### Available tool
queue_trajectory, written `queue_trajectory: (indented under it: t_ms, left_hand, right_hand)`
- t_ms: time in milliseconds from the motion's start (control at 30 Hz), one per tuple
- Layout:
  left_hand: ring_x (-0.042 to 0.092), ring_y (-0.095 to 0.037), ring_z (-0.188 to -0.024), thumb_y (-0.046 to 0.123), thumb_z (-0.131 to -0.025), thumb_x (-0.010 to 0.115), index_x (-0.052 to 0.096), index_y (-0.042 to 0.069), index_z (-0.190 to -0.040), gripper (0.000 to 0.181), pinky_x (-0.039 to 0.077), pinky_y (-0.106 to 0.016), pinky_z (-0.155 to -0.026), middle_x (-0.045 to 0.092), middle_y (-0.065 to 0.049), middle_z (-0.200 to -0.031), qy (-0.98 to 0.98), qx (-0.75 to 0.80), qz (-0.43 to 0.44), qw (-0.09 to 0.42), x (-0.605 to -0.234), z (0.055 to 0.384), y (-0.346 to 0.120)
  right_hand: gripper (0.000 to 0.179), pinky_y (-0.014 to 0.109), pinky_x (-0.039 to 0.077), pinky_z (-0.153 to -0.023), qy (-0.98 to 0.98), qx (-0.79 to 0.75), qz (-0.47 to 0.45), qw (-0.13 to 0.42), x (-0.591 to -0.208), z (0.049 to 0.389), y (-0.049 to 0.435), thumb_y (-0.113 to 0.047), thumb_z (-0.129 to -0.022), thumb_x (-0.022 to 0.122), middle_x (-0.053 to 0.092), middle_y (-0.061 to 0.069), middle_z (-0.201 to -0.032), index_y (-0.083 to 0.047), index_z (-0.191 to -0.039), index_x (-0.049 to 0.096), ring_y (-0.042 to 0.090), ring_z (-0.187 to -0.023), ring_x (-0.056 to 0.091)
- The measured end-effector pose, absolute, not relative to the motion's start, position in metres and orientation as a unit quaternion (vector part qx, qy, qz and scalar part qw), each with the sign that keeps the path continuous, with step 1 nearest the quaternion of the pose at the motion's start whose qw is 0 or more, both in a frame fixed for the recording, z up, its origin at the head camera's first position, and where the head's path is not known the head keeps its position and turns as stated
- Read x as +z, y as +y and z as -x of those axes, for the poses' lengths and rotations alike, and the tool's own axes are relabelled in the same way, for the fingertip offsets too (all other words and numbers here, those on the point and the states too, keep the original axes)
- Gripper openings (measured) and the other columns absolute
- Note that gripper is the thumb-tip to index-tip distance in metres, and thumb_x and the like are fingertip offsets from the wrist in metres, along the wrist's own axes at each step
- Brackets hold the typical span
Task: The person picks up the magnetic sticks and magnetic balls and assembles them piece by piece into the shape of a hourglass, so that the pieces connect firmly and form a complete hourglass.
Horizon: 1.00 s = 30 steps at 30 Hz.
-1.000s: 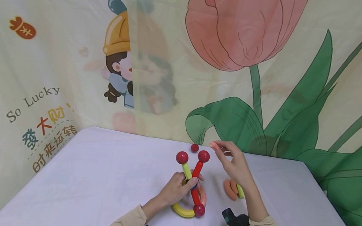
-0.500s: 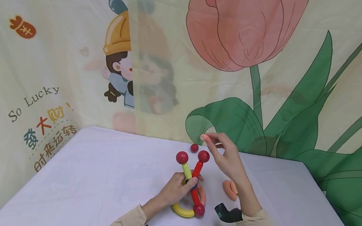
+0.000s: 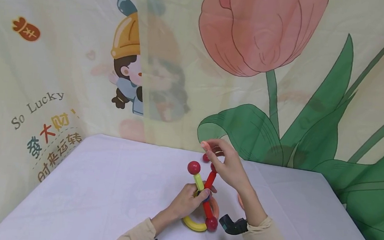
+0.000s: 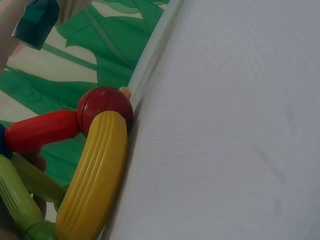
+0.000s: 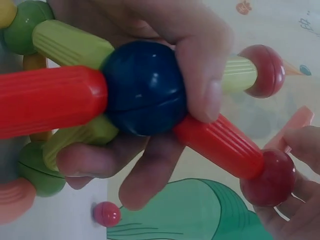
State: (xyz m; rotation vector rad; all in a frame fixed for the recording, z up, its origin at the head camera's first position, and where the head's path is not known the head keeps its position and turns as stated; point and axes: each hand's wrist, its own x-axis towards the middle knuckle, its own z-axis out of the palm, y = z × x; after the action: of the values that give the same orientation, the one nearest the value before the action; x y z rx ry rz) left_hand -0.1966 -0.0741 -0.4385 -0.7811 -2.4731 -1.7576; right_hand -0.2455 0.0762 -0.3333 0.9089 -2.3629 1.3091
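Observation:
My left hand (image 3: pixel 183 202) grips a magnetic ball-and-rod frame around its blue ball (image 5: pixel 145 87), thumb in front. From there a yellow-green rod (image 3: pixel 198 181) and a red rod (image 3: pixel 210 180) point up and apart, each capped by a red ball (image 3: pixel 194 168). Another red rod (image 4: pixel 42 130) runs down to a lower red ball (image 3: pixel 211 224), joined to a curved yellow rod (image 4: pixel 95 175). Green balls (image 5: pixel 41 167) and a curved pink rod show in the base. My right hand (image 3: pixel 227 165) pinches a pink rod (image 3: pixel 205 145) above the upper right red ball (image 5: pixel 269 177), partly covering it.
A loose red ball (image 3: pixel 205 158) lies near the table's far edge, behind the frame. One orange curved rod (image 3: pixel 240 201) peeks out beside my right forearm. White cloth covers the table (image 3: pixel 103 188); a printed curtain (image 3: pixel 170 57) hangs behind.
My right hand has moved left with the pink rod, from right of the frame to over its upper right ball. Its forearm now covers most of the loose rods. My left hand stays put.

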Motion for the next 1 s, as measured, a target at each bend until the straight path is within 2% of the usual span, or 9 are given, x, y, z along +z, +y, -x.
queue_trajectory:
  t_ms: [167,400,533,733,1000]
  left_hand:
    - [0.062,-0.004,-0.091,0.030,-0.098,0.045,0.064,0.013,-0.107,0.027,0.049,-0.024,-0.086,0.070,-0.010,-0.102,-0.789,-0.562,0.248,0.000,-0.437,0.197,-0.073]
    - [0.061,-0.007,-0.095,0.028,-0.098,0.044,0.063,0.002,-0.107,0.032,0.049,-0.024,-0.086,0.069,-0.011,-0.107,-0.789,-0.559,0.254,0.003,-0.437,0.197,-0.073]
    - [0.061,-0.006,-0.094,0.027,-0.099,0.045,0.062,0.003,-0.109,0.031,0.049,-0.024,-0.086,0.069,-0.011,-0.106,-0.789,-0.561,0.251,0.002,-0.437,0.196,-0.074]
    - [0.059,-0.005,-0.086,0.031,-0.099,0.042,0.060,0.005,-0.115,0.036,0.050,-0.023,-0.081,0.069,-0.011,-0.097,-0.789,-0.560,0.253,0.005,-0.437,0.196,-0.075]
    - [0.061,-0.004,-0.089,0.029,-0.099,0.044,0.059,0.008,-0.112,0.029,0.050,-0.023,-0.083,0.069,-0.011,-0.102,-0.789,-0.558,0.256,0.006,-0.433,0.193,-0.074]
  right_hand:
    - [0.031,0.033,0.053,-0.081,-0.827,0.440,-0.323,0.137,-0.336,0.246,0.075,-0.031,-0.091,0.062,0.063,-0.003,-0.102,-0.016,-0.117,0.060,0.010,-0.090,0.063]
    - [0.029,0.029,0.054,-0.078,-0.833,0.438,-0.321,0.108,-0.340,0.246,0.075,-0.029,-0.092,0.060,0.063,-0.001,-0.101,-0.017,-0.119,0.060,0.006,-0.082,0.066]
    - [0.028,0.024,0.054,-0.074,-0.831,0.434,-0.334,0.099,-0.342,0.248,0.075,-0.025,-0.092,0.060,0.062,-0.001,-0.104,-0.016,-0.119,0.060,0.008,-0.082,0.065]
    - [0.027,0.023,0.054,-0.072,-0.826,0.420,-0.367,0.079,-0.348,0.249,0.075,-0.027,-0.091,0.060,0.061,-0.001,-0.109,-0.017,-0.116,0.061,0.015,-0.090,0.059]
    - [0.024,0.023,0.050,-0.068,-0.832,0.404,-0.376,0.061,-0.351,0.250,0.079,-0.018,-0.092,0.060,0.059,0.001,-0.108,-0.016,-0.115,0.060,0.014,-0.085,0.053]
